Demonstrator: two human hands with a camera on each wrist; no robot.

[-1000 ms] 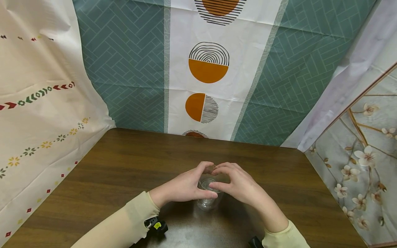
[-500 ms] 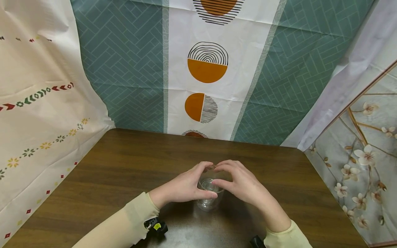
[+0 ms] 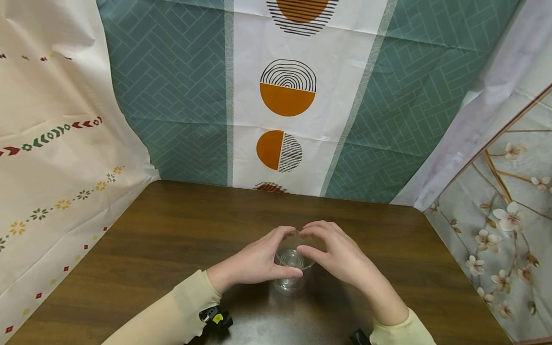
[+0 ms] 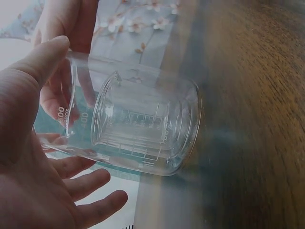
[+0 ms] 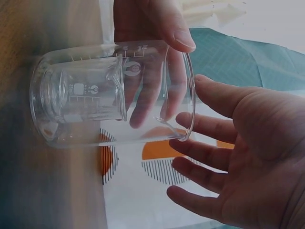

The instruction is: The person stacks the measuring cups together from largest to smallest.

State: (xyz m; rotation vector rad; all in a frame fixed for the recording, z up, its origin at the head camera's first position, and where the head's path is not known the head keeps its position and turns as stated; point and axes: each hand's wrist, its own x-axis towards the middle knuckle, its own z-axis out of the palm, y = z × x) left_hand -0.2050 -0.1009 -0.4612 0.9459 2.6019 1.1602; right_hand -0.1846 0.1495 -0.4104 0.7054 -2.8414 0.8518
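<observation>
A large clear glass beaker with white graduation marks stands upright on the table in front of me. Inside it sits at least one smaller beaker, also marked; the nested rings near the base make a count hard to tell. My left hand holds the large beaker near its rim from the left, thumb on the near side and fingers round the far side. On the right side of the rim is my right hand, its thumb apart from the glass and its fingers loosely bent close to the rim.
The brown wooden table extends around the beaker. Behind it hangs a green and white patterned cloth. A cream cloth borders the left, and a floral panel the right. A black wrist camera sits under the left sleeve.
The right hand's thumb has drawn back slightly to the right from over the beaker's mouth, and the hand has shifted outward. The left hand and beaker have stayed almost still.
</observation>
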